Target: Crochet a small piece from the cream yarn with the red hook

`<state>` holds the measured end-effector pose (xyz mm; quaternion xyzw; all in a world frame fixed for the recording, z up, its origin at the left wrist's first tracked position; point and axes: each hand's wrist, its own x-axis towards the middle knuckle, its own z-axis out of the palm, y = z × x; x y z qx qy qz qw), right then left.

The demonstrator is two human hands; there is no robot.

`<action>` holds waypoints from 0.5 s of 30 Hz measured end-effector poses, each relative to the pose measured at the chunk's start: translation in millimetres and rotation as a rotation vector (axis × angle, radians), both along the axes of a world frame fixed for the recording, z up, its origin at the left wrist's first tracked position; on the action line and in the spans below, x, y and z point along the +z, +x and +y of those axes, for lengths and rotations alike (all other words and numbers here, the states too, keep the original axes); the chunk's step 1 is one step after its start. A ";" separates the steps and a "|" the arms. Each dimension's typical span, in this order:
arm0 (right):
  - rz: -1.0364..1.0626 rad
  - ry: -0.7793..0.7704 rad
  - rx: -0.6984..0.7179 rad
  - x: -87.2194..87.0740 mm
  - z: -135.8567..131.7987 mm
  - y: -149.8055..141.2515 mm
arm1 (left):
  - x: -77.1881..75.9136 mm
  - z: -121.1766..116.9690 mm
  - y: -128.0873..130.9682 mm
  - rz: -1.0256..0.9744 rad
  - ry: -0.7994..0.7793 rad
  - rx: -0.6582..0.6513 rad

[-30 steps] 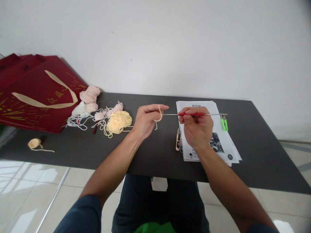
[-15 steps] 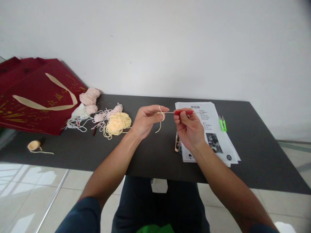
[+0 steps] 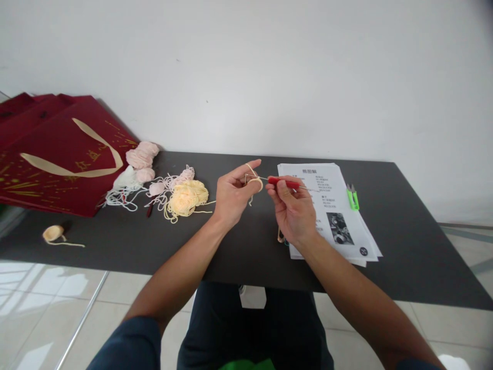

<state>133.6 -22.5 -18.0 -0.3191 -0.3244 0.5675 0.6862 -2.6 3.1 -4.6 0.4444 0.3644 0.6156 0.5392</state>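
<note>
Your left hand is raised above the black table, its thumb and fingers pinched on a loop of pale yellow yarn, with the forefinger stretched up and the strand running over it. The loop sits at your fingertips, on the side facing the other hand, and a short tail hangs down from it. Your right hand pinches the red handle of a crochet hook between thumb and forefinger, the other fingers curled beneath; the thin metal shaft points toward the left hand, and its tip meets the yarn loop just beside your left thumb. Whether the hook has passed through the loop cannot be told. From the loop the yarn leads back behind your left hand to the tangled yellow skein lying on the table to the left of that hand. Left of the skein lie pink yarn balls and white strands, against a dark red gift bag. To the right of your right hand rests a printed instruction sheet, with green thread snips at its far edge.
</note>
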 end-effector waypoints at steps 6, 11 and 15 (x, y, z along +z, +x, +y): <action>-0.025 0.006 -0.009 0.8 0.3 0.4 | 0.2 -2.4 2.2 0.034 0.019 0.027; -0.054 0.080 -0.041 4.0 0.3 1.5 | 1.2 -4.9 2.8 0.055 0.051 0.068; -0.048 0.121 -0.059 7.8 -0.5 2.8 | -0.6 -4.3 2.5 0.067 0.058 0.080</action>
